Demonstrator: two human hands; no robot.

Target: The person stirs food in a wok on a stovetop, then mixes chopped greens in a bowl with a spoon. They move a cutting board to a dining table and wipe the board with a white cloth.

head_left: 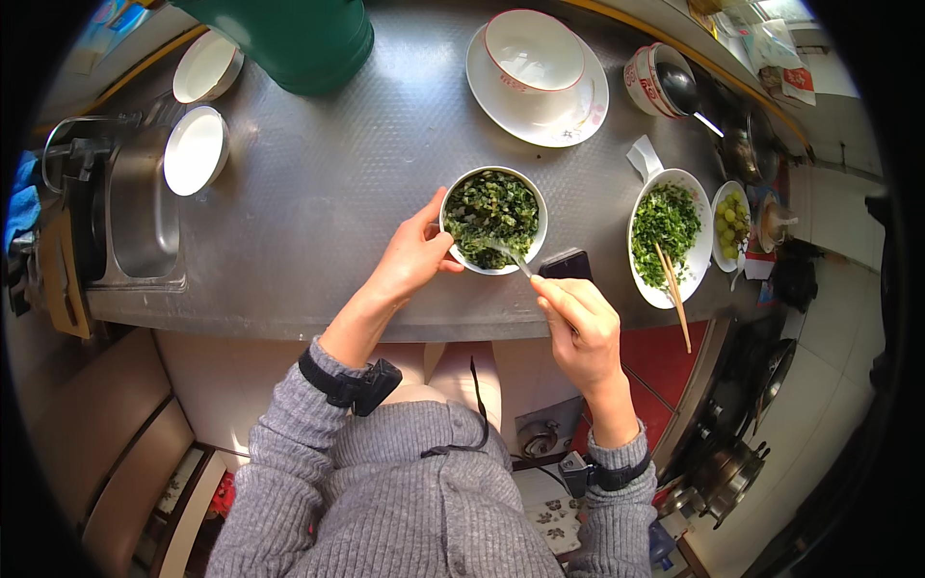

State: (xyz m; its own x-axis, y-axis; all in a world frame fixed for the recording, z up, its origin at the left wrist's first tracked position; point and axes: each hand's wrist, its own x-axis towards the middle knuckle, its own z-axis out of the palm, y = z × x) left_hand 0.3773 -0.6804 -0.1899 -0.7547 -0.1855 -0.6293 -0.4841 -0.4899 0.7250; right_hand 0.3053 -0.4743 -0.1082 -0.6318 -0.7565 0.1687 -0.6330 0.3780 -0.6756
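Observation:
A white bowl (pixel 543 230) full of chopped dark greens (pixel 495 209) stands on the metal counter in front of me. My left hand (pixel 413 256) grips its left side, thumb on the rim and fingers around the outside. Between the fingers of my right hand (pixel 582 318) is the handle of a metal spoon (pixel 522 264), whose head is sunk among the greens and partly hidden. Just behind my right hand, a dark smartphone (pixel 567 265) lies on the counter.
To the right, an oval bowl (pixel 699 271) holds brighter chopped greens, with wooden chopsticks (pixel 676 300) across its rim. Grapes (pixel 730 217) sit in a dish beyond. A bowl (pixel 535 50) rests on a plate (pixel 480 94) behind. At left are a green container (pixel 311 50) and a sink (pixel 147 217).

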